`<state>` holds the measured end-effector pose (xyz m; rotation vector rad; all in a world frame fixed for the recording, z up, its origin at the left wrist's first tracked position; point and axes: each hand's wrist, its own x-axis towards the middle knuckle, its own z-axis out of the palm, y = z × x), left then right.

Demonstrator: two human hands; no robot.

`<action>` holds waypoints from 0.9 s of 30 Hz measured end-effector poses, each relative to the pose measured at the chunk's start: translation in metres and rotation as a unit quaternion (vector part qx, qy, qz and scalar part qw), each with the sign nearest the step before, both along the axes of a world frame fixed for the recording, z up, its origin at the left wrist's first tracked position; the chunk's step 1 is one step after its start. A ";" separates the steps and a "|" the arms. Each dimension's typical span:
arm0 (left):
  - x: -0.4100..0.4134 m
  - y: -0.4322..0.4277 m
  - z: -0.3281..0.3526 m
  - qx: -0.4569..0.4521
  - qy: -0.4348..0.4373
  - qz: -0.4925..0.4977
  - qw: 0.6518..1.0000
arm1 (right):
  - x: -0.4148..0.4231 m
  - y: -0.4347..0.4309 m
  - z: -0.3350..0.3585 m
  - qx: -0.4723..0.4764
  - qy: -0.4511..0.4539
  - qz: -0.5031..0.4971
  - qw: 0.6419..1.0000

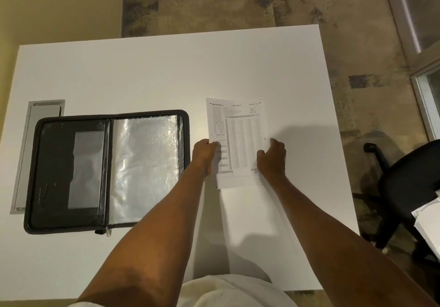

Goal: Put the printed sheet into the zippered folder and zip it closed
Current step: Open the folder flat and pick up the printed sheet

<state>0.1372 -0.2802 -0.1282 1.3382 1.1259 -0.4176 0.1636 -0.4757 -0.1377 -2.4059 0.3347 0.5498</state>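
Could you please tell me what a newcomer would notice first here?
The left hand and right hand hold the white printed sheet by its side edges, right of centre on the white table. To its left, the black zippered folder lies open, shiny clear sleeve showing.

free: bare far half of white rectangular table [154, 68], and near strip in front of the open black zippered folder [69, 164] | narrow: gap between folder and printed white paper sheet [240, 135], left hand [204, 152] and forearm in it | right: black office chair [409, 187] beside table edge
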 end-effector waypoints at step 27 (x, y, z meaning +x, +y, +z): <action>-0.024 0.046 0.077 -0.176 -0.252 -0.122 0.944 | 0.012 -0.031 0.090 0.391 0.095 0.064 0.913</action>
